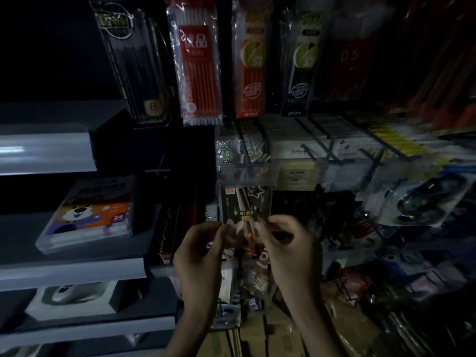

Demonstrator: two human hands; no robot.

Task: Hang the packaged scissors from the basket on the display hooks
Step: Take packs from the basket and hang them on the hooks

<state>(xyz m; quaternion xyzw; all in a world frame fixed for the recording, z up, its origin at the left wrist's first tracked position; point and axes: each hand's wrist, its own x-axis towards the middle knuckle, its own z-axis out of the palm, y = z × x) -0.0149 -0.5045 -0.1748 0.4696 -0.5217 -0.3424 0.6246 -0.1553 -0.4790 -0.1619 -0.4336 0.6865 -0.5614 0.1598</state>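
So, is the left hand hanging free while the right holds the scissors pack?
No, the left hand and right hand both pinch the scissors pack at its sides.

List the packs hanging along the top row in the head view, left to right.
From the left: black pen pack, red-and-white pen pack, red pack with yellow circle, black pack with yellow circle, dark red 0.5 pack.
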